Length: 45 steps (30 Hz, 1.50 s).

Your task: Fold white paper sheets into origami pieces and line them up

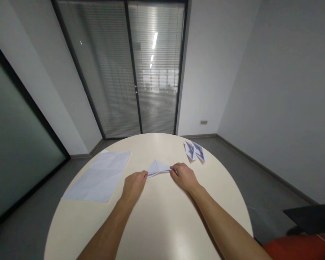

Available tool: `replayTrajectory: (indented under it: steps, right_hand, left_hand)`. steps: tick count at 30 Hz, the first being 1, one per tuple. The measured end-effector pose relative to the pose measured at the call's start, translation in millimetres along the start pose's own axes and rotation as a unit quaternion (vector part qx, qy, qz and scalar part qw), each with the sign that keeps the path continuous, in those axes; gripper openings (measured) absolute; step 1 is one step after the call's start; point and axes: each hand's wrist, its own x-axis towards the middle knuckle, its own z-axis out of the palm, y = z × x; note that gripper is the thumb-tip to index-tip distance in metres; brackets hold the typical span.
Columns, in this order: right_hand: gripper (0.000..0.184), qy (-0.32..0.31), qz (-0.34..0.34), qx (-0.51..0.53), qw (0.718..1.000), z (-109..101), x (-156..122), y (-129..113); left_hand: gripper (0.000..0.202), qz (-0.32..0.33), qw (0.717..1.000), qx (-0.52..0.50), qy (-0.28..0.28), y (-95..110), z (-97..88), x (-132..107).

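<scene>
A small piece of folded white paper [157, 168] lies on the round cream table [162, 224] in front of me. My left hand [133, 186] is closed and pinches the paper's left end. My right hand [184, 175] is closed on its right end, fingers curled over the edge. The paper forms a low pointed shape between the two hands.
A stack of flat creased white sheets [99, 177] lies on the table's left side. A finished folded paper piece [195, 151] sits at the far right rim. Glass doors with blinds [135, 72] stand behind the table. A dark object and an orange seat [300, 247] are at lower right.
</scene>
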Motion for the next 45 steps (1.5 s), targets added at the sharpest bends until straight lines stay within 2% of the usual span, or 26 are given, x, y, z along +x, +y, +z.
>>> replayTrajectory:
  steps: [10,19,27,35,45]
  right_hand:
    - [0.027,0.023,-0.014,-0.005,1.0,7.0,0.7,5.9]
    - [0.028,0.001,-0.021,-0.021,1.0,6.0,0.9,5.6]
    - [0.025,-0.007,-0.005,-0.048,0.999,1.8,0.4,2.6]
    - [0.034,0.022,-0.008,-0.008,1.0,7.2,2.1,6.8]
    - [0.036,0.007,0.015,0.012,1.0,1.3,2.6,1.4]
  left_hand:
    - [0.027,0.006,1.0,-0.007,0.019,-1.5,6.2,0.6]
    - [0.024,0.003,1.0,-0.018,-0.005,-3.8,3.6,1.2]
    - [0.024,0.013,0.999,-0.047,0.007,-4.8,5.2,-0.3]
    - [0.026,0.015,0.998,-0.052,0.019,-2.9,3.2,-0.2]
    - [0.027,0.011,0.998,-0.054,0.017,-1.9,0.2,-0.5]
